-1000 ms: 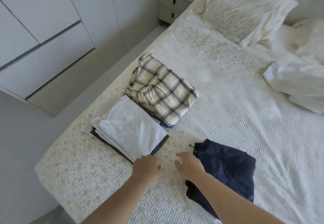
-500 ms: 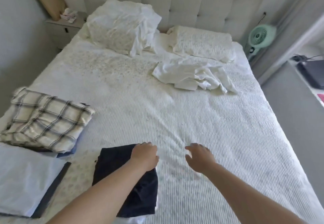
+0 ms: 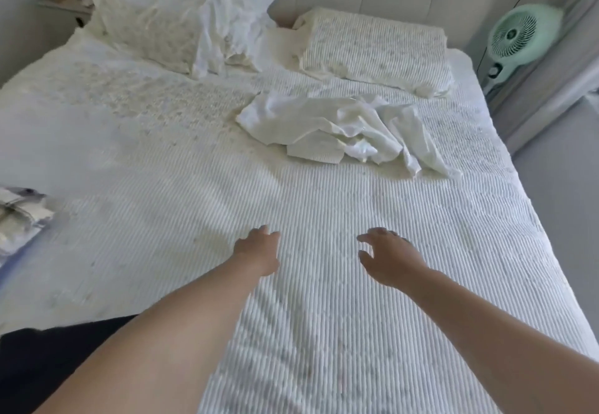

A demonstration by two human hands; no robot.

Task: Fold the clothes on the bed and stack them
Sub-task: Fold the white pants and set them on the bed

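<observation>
A person's 2 bare arms reach forward over a white ribbed bed point(image 3: 324, 300), seen from a camera on their head. The left hand point(image 3: 259, 251) hovers with fingers loosely extended and holds nothing; the right hand point(image 3: 389, 256) is beside it, fingers spread and slightly curled, also empty. The next garment to fold, a crumpled white cloth point(image 3: 343, 131), lies on the bed well beyond both hands, just in front of the flat pillow point(image 3: 376, 47) by the headboard. A folded plaid stack point(image 3: 19, 216) sits at the bed's left edge, partly cut off, and a dark garment point(image 3: 42, 365) shows at the bed's near left corner under the left arm. A green fan point(image 3: 522, 34) stands off the bed's far right side. Judging from here, the white cloth nearly matches the bedcover, so a grab could catch the cover too, and leaning in could let the left arm drag the dark garment out of its fold.
</observation>
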